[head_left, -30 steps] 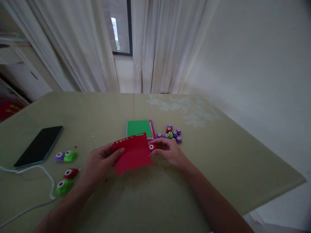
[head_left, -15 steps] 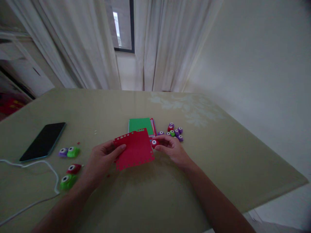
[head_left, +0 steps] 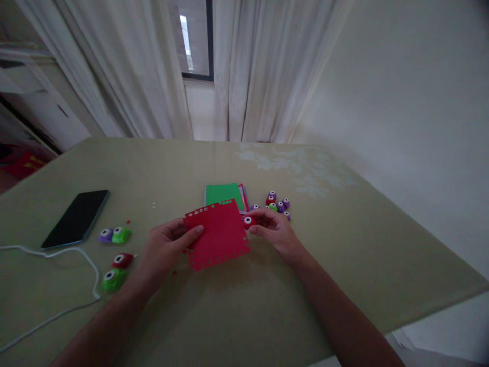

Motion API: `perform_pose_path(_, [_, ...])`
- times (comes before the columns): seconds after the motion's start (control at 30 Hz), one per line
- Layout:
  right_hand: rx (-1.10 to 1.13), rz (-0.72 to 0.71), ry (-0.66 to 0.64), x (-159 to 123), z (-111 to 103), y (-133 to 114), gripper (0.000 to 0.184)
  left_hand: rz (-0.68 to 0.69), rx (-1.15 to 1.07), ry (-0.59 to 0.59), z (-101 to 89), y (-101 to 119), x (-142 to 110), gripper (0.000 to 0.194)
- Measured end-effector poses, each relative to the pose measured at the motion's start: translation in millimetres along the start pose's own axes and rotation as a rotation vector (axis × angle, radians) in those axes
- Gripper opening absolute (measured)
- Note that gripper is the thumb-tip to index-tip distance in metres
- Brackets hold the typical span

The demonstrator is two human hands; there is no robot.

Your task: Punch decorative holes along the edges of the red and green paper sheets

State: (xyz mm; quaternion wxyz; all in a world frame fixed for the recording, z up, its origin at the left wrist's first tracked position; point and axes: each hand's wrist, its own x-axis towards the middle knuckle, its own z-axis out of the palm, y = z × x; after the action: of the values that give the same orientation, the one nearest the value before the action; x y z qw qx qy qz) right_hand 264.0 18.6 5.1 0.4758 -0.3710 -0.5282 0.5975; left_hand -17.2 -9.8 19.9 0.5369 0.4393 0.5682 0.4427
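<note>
A red sheet of paper [head_left: 217,234], with small shaped holes punched along its edges, is held above the table. My left hand [head_left: 166,250] pinches its left side, thumb on top and fingers behind. At the sheet's right edge, my right hand [head_left: 277,232] grips a small red craft punch [head_left: 249,221] marked with a white-and-black eye shape. The punch meets the paper's edge; whether the paper sits in its slot I cannot tell. Behind the sheet lies a stack of coloured paper [head_left: 223,192], green on top, partly covered by the red sheet.
Several purple, red and green punches [head_left: 280,206] cluster beyond my right hand. To the left are a purple and green pair [head_left: 114,235], a red punch [head_left: 123,260] and a green one [head_left: 113,280]. A dark tablet [head_left: 76,219] and a white cable [head_left: 89,262] lie farther left.
The whole view has shifted slightly, so everything appears a little to the right. Both hands keep their holds on the sheet and the red punch, which stays at the right edge.
</note>
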Motion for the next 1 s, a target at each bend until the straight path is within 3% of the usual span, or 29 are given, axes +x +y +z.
perform_pose_path(0.47, [0.030,0.000,0.046,-0.6,-1.3,0.8,0.035,0.005,0.008,0.012,0.0,4.1,-1.8,0.047])
perform_pose_path(1.0, [0.065,-0.012,-0.019,-1.5,1.3,-2.8,0.034,0.026,0.038,0.019,-0.4,2.4,-1.6,0.045])
